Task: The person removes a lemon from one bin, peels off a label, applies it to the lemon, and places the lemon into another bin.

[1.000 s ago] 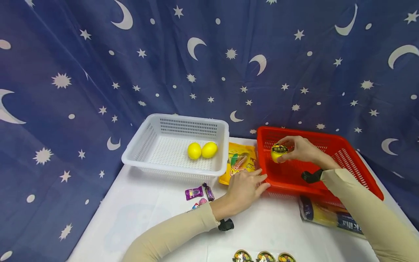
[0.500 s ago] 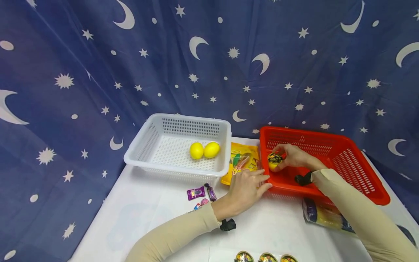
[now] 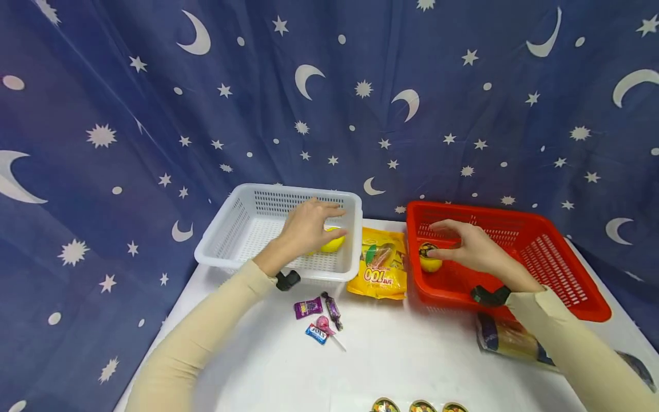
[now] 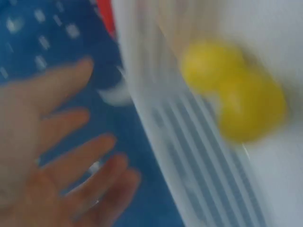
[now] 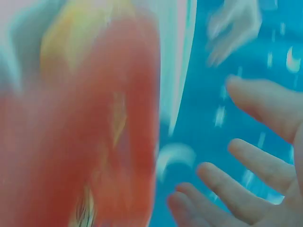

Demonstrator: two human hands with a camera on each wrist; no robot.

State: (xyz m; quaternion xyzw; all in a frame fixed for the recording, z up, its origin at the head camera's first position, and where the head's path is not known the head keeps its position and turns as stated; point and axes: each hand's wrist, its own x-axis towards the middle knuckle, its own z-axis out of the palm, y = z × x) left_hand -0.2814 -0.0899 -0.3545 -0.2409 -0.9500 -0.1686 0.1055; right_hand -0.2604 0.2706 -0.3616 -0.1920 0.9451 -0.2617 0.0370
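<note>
My left hand (image 3: 306, 228) hovers over the white basket (image 3: 213, 260), its fingers spread and holding nothing. Beneath it lie two lemons; one lemon (image 3: 333, 246) shows past the hand, and the other is mostly covered. The left wrist view shows both lemons (image 4: 253, 106) in the basket, apart from the spread fingers (image 4: 102, 146). My right hand (image 3: 476, 249) is over the red basket (image 3: 540, 223), thumb and fingers parted. A lemon with a black round label (image 3: 430, 264) sits at that basket's left end, close to the right thumb.
A yellow candy bag (image 3: 381, 274) lies between the baskets. In front are a purple-wrapped candy (image 3: 308, 308), a dark twisted candy (image 3: 332, 312), a pink lollipop (image 3: 323, 325) and a blue candy (image 3: 316, 333). A noodle-like packet (image 3: 512, 340) and round stickers (image 3: 422, 406) lie nearer.
My left hand has left the red basket's near corner and moved left over the white basket. The right hand has let go of the labelled lemon, which now lies in the red basket.
</note>
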